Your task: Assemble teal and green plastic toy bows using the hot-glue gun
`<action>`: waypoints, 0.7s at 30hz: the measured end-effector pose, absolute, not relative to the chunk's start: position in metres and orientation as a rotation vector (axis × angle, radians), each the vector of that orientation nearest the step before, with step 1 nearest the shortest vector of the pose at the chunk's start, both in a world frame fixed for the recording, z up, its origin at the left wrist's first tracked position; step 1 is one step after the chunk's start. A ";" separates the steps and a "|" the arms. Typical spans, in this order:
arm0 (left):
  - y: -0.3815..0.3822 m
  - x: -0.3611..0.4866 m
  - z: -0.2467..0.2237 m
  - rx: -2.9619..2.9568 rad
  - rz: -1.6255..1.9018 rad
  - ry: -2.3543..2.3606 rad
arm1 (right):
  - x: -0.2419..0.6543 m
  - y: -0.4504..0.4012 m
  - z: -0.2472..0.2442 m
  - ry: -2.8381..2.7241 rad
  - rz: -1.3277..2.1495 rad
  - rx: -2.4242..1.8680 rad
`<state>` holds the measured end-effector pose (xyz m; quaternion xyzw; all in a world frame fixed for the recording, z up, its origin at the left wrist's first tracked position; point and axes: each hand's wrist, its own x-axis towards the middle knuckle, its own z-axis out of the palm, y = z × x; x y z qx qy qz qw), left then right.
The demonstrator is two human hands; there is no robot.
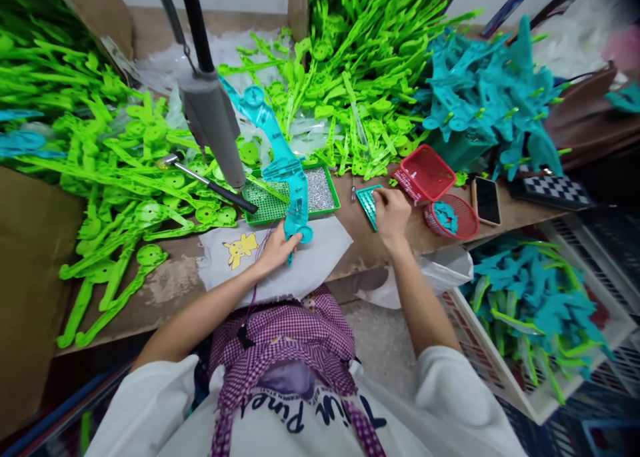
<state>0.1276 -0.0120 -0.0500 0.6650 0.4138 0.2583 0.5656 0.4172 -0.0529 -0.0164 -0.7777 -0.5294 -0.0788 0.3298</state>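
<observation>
My left hand (pixel 276 249) is closed around the near end of a long teal plastic part (pixel 287 160), which slants up and away over a green perforated tray (pixel 273 219). In that tray's right side lies a heap of small silver pieces (pixel 319 189), perhaps screws. My right hand (pixel 393 216) is over a small teal tray (pixel 367 205) with rows of recesses. Its fingers are pinched together at the tray's right side; what they hold, if anything, is hidden. Beneath my left hand a pale cloth (pixel 325 247) with a yellow cartoon figure covers the table edge.
A grey electric screwdriver (pixel 213 120) hangs at left, near a hammer (pixel 213 185). Bright green plastic parts (pixel 150 210) pile across the back and left. Red baskets (pixel 427 170), a phone (pixel 486 200) and stacked teal parts (pixel 490 84) are at right; a white crate (pixel 543 404) stands below.
</observation>
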 end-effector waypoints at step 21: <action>-0.013 0.131 -0.061 1.805 0.720 0.940 | 0.285 -0.036 -0.019 -1.736 -0.149 -1.648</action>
